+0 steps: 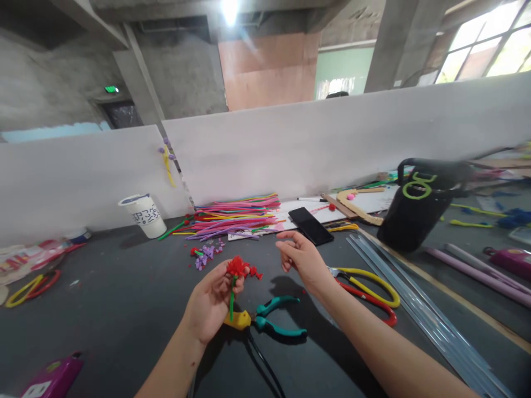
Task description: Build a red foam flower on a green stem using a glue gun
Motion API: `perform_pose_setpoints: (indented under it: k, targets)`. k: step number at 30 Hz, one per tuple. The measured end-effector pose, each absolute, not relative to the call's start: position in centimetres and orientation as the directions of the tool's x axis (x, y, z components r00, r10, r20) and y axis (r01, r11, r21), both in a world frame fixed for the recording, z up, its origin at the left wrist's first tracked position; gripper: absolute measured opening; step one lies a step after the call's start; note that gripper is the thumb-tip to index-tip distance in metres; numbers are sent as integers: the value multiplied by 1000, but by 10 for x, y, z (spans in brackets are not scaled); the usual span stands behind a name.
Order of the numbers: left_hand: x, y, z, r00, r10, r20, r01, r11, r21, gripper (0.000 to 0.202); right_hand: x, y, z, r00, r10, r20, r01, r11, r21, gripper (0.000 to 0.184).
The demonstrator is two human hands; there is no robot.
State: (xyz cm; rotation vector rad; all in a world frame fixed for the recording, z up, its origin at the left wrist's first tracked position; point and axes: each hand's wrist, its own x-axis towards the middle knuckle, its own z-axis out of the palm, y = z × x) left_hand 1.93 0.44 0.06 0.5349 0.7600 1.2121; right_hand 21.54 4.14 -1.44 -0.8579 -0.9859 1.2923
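Observation:
My left hand point(211, 301) is closed on a small red flower point(237, 266) with a green stem, which looks made of pipe cleaners. The stem points down between the fingers. My right hand point(302, 258) hovers to the right of the flower, index finger stretched out and the other fingers loosely bent, with nothing visible in it. Beneath my left hand lies a yellow tool point(239, 320) with a black cord, partly hidden. Touching or close to it are teal-handled pliers point(282, 320). Small red pieces point(255, 272) show just behind the flower.
Bundled colored pipe cleaners point(236, 218) lie at the back beside a phone point(311, 225). Purple bits point(205, 255) are scattered nearby. Scissors point(373, 287), clear sticks point(415, 309) and a black bottle point(418, 204) stand or lie right. A white cup point(145, 216) is at left.

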Motion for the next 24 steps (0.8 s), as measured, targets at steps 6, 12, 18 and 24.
perform_pose_setpoints:
  k: [6, 12, 18, 24]
  targets:
    - [18, 1, 3, 178, 962, -207, -617, 273, 738, 14, 214, 36, -10, -103, 992, 67, -350, 27, -936, 30]
    - [14, 1, 11, 172, 976, -135, -583, 211, 784, 14, 206, 30, -8, -164, 984, 68, -359, 5, -933, 25]
    - [13, 4, 21, 210, 975, -78, -558, 185, 809, 17, 202, 31, -5, -123, 990, 70, -288, 32, -957, 39]
    - [6, -5, 17, 299, 954, 29, -558, 149, 816, 23, 195, 16, 4, -249, 964, 90, -112, 64, -992, 32]
